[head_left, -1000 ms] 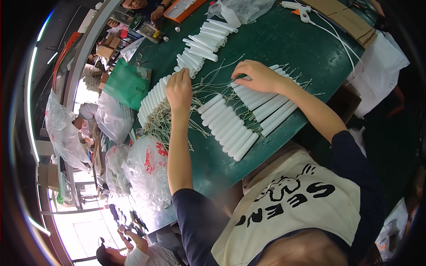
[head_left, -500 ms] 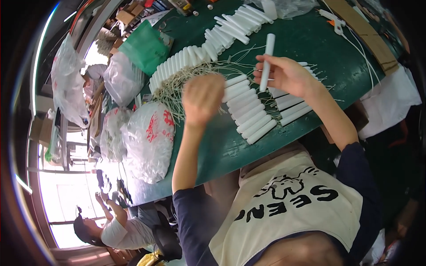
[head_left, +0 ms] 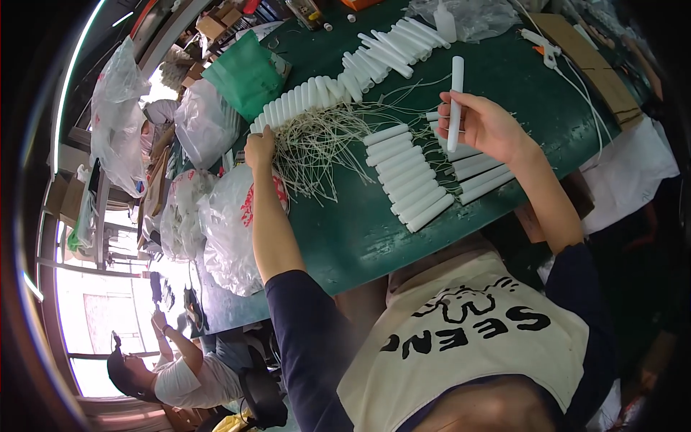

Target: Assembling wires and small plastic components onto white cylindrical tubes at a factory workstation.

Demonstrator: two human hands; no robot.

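Right hand point(head_left: 493, 131), two o'clock from view centre, grips one white tube point(head_left: 456, 101), nearly upright. Left hand point(head_left: 259, 148), ten o'clock, is at the near end of the tube row point(head_left: 309, 93), eleven o'clock; its grip cannot be told. Step, as judged: picking from the row. Next move calls for a light, separating pinch. Printing: dark on cream garment point(head_left: 461, 338), four o'clock; red on plastic bag point(head_left: 229, 236), nine o'clock.
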